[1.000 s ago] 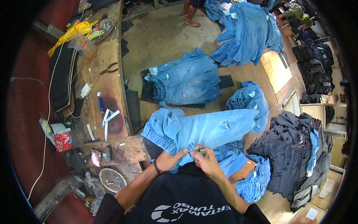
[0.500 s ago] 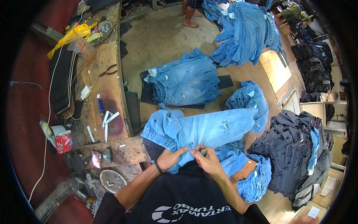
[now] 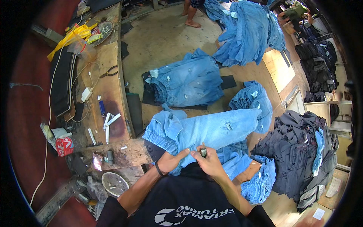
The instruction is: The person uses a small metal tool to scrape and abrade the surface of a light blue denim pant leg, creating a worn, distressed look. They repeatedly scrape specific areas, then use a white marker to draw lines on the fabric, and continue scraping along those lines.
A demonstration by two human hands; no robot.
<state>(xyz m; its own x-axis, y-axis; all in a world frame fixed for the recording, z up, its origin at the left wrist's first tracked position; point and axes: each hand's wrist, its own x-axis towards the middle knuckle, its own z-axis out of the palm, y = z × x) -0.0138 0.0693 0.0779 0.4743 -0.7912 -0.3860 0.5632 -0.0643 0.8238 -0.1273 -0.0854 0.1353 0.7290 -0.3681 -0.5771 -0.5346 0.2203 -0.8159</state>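
Observation:
A light blue denim garment (image 3: 223, 123) with a gathered elastic waistband lies across in front of me, a small frayed patch on its upper side. At its near edge my left hand (image 3: 172, 160) pinches a fold of the cloth between thumb and fingers. Close beside it, my right hand (image 3: 210, 162) is closed, its thumb tip against the same fold. A small greenish object with a thin pointed tip (image 3: 203, 151) stands up from the right hand's fingers; its exact kind cannot be made out.
Stacks of blue denim (image 3: 189, 81) lie beyond the garment and at far right. A dark garment pile (image 3: 293, 151) stands to the right. On the left wooden bench (image 3: 113, 75) are pliers (image 3: 109, 71), a blue lighter (image 3: 102, 108) and white sticks. A person's bare legs (image 3: 192, 15) show at the back.
Both hands stay at the same fold of cloth. My right hand has shifted slightly left, and the small object in it stands more upright. The gathered cloth between the thumbs looks flatter.

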